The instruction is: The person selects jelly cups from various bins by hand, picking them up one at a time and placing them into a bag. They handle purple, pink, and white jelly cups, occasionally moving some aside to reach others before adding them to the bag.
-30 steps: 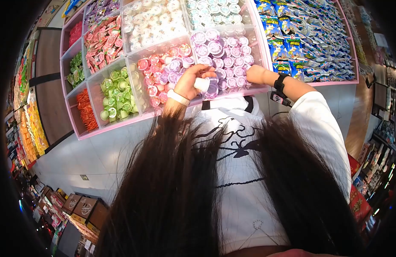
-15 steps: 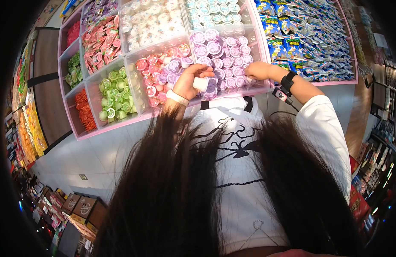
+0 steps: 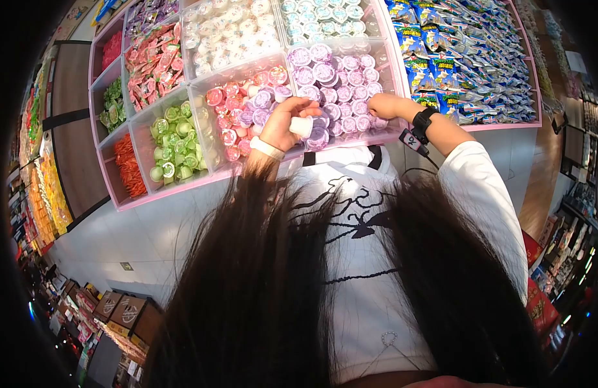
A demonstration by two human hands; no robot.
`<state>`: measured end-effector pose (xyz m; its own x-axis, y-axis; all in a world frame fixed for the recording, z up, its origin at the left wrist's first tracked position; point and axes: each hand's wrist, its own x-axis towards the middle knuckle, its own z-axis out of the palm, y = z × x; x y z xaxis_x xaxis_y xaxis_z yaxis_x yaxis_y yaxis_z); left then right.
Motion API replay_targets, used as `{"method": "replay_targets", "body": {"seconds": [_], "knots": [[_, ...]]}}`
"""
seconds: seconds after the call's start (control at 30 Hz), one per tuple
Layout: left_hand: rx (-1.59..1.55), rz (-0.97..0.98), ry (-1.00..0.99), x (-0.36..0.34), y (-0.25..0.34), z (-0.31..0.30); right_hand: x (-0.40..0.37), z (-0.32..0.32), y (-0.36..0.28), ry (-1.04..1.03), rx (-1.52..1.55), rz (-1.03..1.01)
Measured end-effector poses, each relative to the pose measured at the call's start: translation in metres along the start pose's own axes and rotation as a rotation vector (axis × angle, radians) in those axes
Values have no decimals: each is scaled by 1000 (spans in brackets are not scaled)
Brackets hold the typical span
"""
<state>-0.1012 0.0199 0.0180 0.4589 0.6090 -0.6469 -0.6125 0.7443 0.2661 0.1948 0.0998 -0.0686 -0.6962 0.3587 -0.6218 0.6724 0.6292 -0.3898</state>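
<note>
My left hand (image 3: 285,124) is closed around a small white jelly cup (image 3: 301,127), held over the front of the divided bin. Just beyond its fingers, purple-lidded jelly cups (image 3: 260,103) lie on top of the red-pink jelly cups (image 3: 229,103). To the right, my right hand (image 3: 388,107) reaches down into the compartment of purple jelly cups (image 3: 346,94), at its right side. Its fingers are curled with the tips among the cups; what they hold, if anything, is hidden.
Clear dividers part the pink-edged bin (image 3: 163,194). Nearby compartments hold green jelly cups (image 3: 177,139), white cups (image 3: 231,32) and pale blue cups (image 3: 321,18). Blue snack packets (image 3: 467,64) fill the right section. A small device (image 3: 414,142) hangs by my right wrist.
My right hand has shifted slightly, its wrist and forearm moving left and lower, and its fingers are more curled. My left hand stays nearly still with the jelly cup.
</note>
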Motion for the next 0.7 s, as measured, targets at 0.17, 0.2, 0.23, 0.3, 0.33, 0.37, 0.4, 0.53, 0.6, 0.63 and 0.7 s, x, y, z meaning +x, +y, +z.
{"method": "replay_targets", "body": {"seconds": [0.17,0.2,0.23,0.3,0.33,0.37,0.4,0.53,0.6,0.63,0.7], "knots": [[-12,0,-5,1,-1,-1,7,29,5,111,-1,104],[-13,-1,-4,1,-1,-1,6,30,3,117,-4,124],[-17,2,0,1,-1,-1,6,31,1,122,-8,144],[-24,5,10,2,-1,-1,4,26,-7,74,-16,137],[-24,6,15,3,-2,-2,1,13,-15,21,-21,113],[-24,7,18,3,-2,-4,-2,7,-20,-31,-26,90],[-24,9,21,4,-2,-4,-4,6,-20,-32,-50,77],[-37,2,24,5,-1,-4,-10,10,-23,17,-166,57],[-33,5,26,5,-2,-3,-11,14,-23,38,-237,48],[-29,3,24,5,-2,-4,-8,17,-22,34,-273,35],[-19,0,21,5,-2,-7,-5,18,-20,38,-332,13]]}}
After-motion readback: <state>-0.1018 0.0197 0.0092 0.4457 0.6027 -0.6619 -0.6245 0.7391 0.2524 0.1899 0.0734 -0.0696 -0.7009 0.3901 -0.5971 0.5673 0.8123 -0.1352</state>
